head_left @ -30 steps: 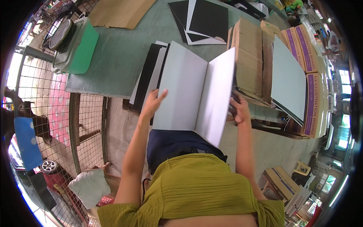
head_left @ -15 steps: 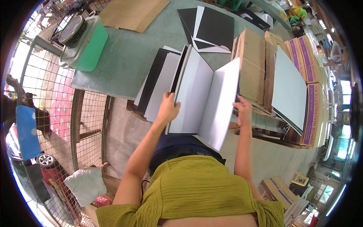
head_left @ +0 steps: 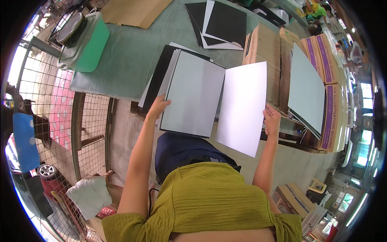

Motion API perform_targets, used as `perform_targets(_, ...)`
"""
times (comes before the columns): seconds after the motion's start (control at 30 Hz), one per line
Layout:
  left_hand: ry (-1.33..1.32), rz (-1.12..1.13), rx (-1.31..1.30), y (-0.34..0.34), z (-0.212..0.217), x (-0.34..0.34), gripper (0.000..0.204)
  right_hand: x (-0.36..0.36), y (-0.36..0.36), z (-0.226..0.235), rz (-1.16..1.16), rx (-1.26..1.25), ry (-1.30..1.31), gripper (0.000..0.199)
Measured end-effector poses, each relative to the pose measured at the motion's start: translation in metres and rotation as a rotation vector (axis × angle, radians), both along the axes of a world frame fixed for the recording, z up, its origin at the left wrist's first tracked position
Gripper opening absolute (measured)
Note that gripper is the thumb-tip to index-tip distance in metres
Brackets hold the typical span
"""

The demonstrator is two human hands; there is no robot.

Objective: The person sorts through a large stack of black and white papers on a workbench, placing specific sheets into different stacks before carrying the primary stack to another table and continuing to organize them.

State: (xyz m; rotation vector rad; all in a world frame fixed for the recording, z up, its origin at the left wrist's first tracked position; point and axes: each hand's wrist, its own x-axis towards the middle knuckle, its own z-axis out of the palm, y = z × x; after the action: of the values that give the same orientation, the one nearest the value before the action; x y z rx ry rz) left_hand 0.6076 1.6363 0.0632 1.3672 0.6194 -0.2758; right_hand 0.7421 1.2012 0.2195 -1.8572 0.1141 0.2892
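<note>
My left hand [head_left: 158,107] is closed on the left edge of a stack of pale boards [head_left: 195,94], thumb on top. The stack tilts over the table's near edge, with a black sheet showing along its bottom. At the right, my right hand [head_left: 272,119] pinches the outer edge of a single white board [head_left: 242,109]. That board stands apart from the stack like an opened page, close to it at the upper end. Beneath the stack, black and grey boards [head_left: 155,86] lie fanned on the table.
More black and white boards [head_left: 225,22] lie at the far side of the green table [head_left: 133,48]. Cardboard boxes [head_left: 264,60] stand right, with pale boards [head_left: 306,88] leaning on them. A green tub [head_left: 90,48] sits at the left corner, beside wire mesh [head_left: 94,133]. Brown cardboard [head_left: 137,12] lies behind.
The stack has swung left and flattened in my left hand. My right hand has moved right and slightly down with the white board, widening the spread between them.
</note>
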Motion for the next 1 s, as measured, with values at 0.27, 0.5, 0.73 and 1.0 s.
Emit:
perform_targets(0.27, -0.007, 0.083, -0.235, 0.006, -0.042, -0.010, 0.035, 0.001, -0.053, 0.053, -0.088, 0.189, 0.020, 0.040)
perform_targets(0.5, -0.016, 0.030, -0.223, 0.012, -0.041, -0.011, 0.038, -0.006, -0.087, 0.049, -0.144, 0.471, -0.029, 0.040)
perform_targets(0.73, -0.037, 0.052, -0.278, 0.010, -0.034, -0.010, 0.036, -0.006, -0.074, 0.039, -0.161, 0.554, -0.041, 0.040)
perform_targets(1.0, -0.057, 0.009, -0.239, 0.008, -0.028, -0.011, 0.037, -0.005, -0.057, 0.036, -0.173, 0.565, -0.047, 0.044)
